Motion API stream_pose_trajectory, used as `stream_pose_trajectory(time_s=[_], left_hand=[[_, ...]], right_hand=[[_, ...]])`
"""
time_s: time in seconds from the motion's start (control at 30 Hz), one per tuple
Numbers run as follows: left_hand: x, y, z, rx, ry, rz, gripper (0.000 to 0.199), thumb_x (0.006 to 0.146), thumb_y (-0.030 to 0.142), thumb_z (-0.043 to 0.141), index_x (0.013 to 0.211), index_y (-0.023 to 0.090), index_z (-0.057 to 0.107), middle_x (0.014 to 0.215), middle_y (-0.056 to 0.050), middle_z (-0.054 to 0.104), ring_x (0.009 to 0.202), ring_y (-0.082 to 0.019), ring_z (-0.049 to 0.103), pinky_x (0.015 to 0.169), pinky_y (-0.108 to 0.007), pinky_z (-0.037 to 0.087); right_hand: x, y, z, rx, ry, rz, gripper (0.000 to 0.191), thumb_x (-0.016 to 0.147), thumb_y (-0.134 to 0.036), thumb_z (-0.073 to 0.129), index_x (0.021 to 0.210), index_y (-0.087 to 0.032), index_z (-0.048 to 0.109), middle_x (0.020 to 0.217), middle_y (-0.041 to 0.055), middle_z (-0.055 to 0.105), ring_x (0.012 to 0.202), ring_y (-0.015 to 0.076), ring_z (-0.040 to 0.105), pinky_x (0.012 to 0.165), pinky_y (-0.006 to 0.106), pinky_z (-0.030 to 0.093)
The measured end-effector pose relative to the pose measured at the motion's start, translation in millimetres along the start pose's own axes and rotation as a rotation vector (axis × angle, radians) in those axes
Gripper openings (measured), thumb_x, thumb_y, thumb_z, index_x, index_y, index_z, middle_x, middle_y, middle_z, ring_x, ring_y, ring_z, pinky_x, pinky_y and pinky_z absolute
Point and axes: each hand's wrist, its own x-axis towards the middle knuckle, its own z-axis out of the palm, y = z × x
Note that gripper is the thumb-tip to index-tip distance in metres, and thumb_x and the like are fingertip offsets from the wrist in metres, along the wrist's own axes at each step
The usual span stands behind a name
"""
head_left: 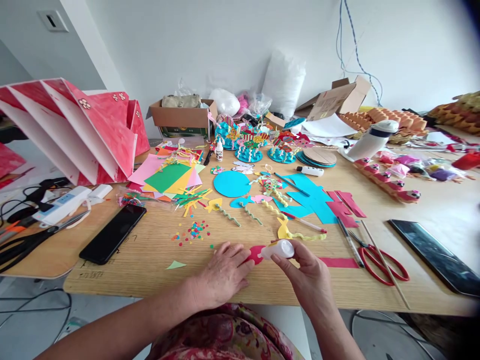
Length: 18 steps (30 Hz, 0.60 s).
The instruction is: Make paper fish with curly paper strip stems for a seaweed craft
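My right hand is closed around a white glue bottle, tipped on its side with its nozzle pointing left. The nozzle meets a small red paper cutout on the table. My left hand lies flat, fingers stretched out, with its fingertips at the cutout's left edge and partly covering it. A yellow paper fish with a twisted crepe strip lies just beyond the bottle. Confetti dots and a pale green paper triangle are left of my left hand.
Red-handled scissors, a thin stick and a tablet lie to the right. A black phone is at left. Blue paper, a blue disc and coloured sheets lie farther back.
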Motion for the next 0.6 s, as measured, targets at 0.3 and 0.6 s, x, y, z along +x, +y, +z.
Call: stream_pose_trajectory(time_s=[0.3,0.6], left_hand=[[-0.8,1.1,-0.5,-0.003,0.021,-0.009,0.039,0.083,0.031,0.057,0.119,0.023,0.044,0.121,-0.003,0.049,0.117,-0.022,0.037,0.099,-0.042,0.028],[-0.1,4.2,0.7,0.006,0.049,-0.022,0.036,0.082,0.032,0.057,0.116,0.023,0.047,0.119,-0.005,0.05,0.119,-0.023,0.036,0.1,-0.043,0.029]], right_hand=[[3.9,-8.5,1.7,-0.092,-0.015,-0.08,0.024,0.068,-0.045,0.06,0.07,-0.021,0.062,0.064,-0.0019,0.065,0.059,0.0141,0.056,0.055,0.022,0.041],[4.1,-9.5,7.4,-0.102,0.023,-0.153,0.024,0.069,-0.042,0.06,0.06,-0.021,0.057,0.053,-0.0054,0.055,0.051,0.0103,0.049,0.05,0.019,0.038]])
